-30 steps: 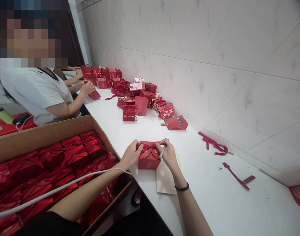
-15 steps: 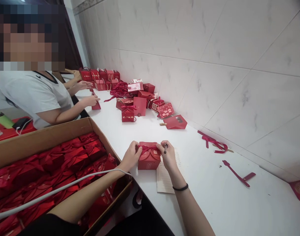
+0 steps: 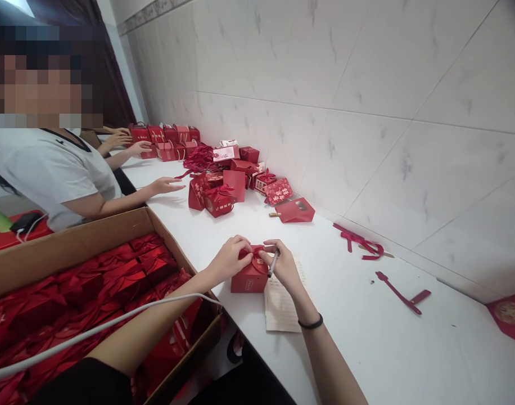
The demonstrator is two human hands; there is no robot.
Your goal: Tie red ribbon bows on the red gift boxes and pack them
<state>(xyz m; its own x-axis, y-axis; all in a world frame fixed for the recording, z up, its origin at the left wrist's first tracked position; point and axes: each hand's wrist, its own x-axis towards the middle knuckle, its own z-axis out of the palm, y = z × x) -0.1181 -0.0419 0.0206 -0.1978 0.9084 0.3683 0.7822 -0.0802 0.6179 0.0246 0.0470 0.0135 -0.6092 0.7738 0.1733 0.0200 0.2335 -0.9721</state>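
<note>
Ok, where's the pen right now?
In the head view, just right of centre: the pen is in the right hand, by the red box's right side, near the paper.

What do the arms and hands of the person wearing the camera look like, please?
The left hand and right hand are ungloved; a thin black band circles the right wrist, and a black sleeve ends near the left elbow.

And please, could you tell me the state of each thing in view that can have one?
Red box: upright, looks closed.
Ribbon: over box top, knot unclear.
Pen: held slanted.
Left hand: closed on ribbon.
Right hand: at ribbon, gripping pen.
Paper: flat, partly covered.
Carton: open, packed with ribboned boxes.
Loose ribbon: lying by the wall.
Co-worker's nearer hand: outstretched, open.
</note>
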